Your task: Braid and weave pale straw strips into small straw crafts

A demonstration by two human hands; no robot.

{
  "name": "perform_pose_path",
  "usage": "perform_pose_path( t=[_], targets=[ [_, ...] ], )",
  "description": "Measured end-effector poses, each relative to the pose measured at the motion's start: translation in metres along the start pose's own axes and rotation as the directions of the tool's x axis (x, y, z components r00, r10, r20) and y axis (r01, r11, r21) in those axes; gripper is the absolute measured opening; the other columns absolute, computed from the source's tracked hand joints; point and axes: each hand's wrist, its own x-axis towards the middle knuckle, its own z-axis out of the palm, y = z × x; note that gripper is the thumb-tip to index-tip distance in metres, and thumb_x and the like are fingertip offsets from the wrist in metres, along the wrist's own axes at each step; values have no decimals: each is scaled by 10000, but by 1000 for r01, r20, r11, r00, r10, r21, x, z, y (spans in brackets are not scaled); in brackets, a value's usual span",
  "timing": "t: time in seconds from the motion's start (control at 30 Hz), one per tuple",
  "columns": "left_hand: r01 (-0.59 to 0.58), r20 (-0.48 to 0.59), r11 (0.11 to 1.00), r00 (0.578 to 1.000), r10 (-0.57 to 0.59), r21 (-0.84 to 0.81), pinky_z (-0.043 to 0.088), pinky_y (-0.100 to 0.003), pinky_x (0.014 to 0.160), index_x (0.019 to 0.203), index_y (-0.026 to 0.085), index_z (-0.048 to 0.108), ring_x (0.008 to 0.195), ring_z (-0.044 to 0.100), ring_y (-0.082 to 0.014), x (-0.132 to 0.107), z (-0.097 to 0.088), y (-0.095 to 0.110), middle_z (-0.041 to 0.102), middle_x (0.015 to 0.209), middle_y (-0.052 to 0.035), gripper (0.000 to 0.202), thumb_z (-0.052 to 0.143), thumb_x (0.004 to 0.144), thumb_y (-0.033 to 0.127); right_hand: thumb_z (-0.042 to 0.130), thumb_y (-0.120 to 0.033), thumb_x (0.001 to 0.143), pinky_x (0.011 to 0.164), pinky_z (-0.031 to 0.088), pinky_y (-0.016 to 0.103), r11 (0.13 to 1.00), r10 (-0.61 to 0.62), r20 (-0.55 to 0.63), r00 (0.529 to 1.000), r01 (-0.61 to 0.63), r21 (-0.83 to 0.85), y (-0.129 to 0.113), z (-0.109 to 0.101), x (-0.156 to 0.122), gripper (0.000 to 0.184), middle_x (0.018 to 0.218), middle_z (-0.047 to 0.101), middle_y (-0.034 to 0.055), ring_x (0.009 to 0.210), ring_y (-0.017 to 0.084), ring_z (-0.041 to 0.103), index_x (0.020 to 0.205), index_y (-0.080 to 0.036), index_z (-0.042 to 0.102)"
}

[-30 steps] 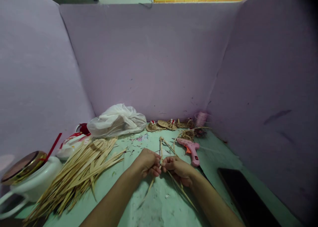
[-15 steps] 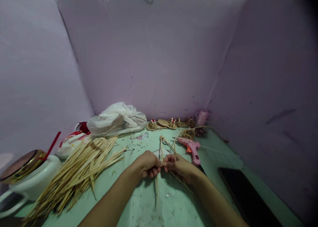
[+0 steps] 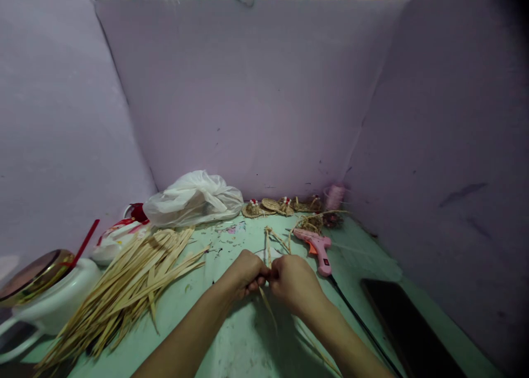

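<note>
Two hands close on one thin straw strand (image 3: 268,244) at lower centre of the frame. The left hand (image 3: 244,273) and right hand (image 3: 292,283) are both curled nearly to fists, knuckles almost touching, fingertips pinching the strand between them. Gripping so close together probably keeps the strips tight where they cross. The strand's long axis runs nearly straight up the frame: its far end points toward the back wall, and its loose ends (image 3: 269,312) trail toward the bottom edge over the green table (image 3: 231,350). Just right of the hands lies a pink glue gun (image 3: 317,248), within easy reach. To the left a pile of straw strips (image 3: 132,284) fans out, with a white plastic bag (image 3: 194,199) above it.
</note>
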Motion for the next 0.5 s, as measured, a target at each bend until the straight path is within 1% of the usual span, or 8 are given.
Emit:
perform_pose_path(
  t=[0.07,0.13,0.2,0.27,0.33,0.4,0.47,0.5],
  targets=[
    [-69,12,998,998,69,-13,128,-192,285,378,145,414,246,245,-48,0,-2,0,352,296,34,117,442,489,121,522,-231,637,474,235,265,999,-36,-19,999,35,-38,-5,-2,-5,176,675,673,125,597,200,585,655,-178,689],
    [-127,36,991,991,128,-34,117,-192,281,386,142,424,243,226,-42,1,-5,-1,340,290,44,95,444,469,100,528,-212,629,474,238,261,998,-67,14,998,67,-20,-2,-5,-6,162,661,671,105,588,192,579,649,-186,686],
    [-156,76,985,984,161,-68,108,-187,281,393,138,433,246,218,-35,2,-8,-3,326,287,53,89,463,470,106,559,-252,621,469,250,249,993,-86,93,992,78,92,7,-8,-1,131,610,655,77,568,175,562,608,-184,670],
    [-150,114,983,980,161,-104,99,-179,280,417,136,452,247,226,-32,2,-10,-4,336,298,57,85,506,482,137,564,-309,636,462,277,231,954,-60,148,987,14,298,19,-9,8,173,559,622,54,539,146,537,563,-165,627],
    [-111,141,987,982,127,-117,95,-175,272,455,136,482,241,237,-35,3,-12,-4,363,317,57,82,549,482,174,507,-291,692,466,322,212,817,61,172,983,-149,557,29,-7,18,194,560,597,41,504,112,512,576,-148,569],
    [-87,156,989,982,105,-122,96,-174,259,487,135,509,234,237,-38,4,-12,-5,386,328,54,94,576,470,199,463,-233,715,472,360,203,577,147,296,944,-325,749,32,-2,23,134,566,571,24,468,90,494,631,-146,521],
    [-106,163,985,978,128,-136,100,-173,252,490,133,516,233,229,-36,6,-12,-7,391,327,51,97,575,467,207,452,-197,703,468,383,211,379,82,456,886,-451,808,28,7,23,75,540,539,5,444,91,493,658,-152,491],
    [-123,164,982,976,146,-143,100,-172,252,486,131,517,233,226,-34,7,-12,-9,390,323,50,89,569,466,201,451,-184,690,453,380,213,333,35,505,862,-486,808,25,11,21,56,513,516,-8,426,93,487,652,-158,481]
  ],
)
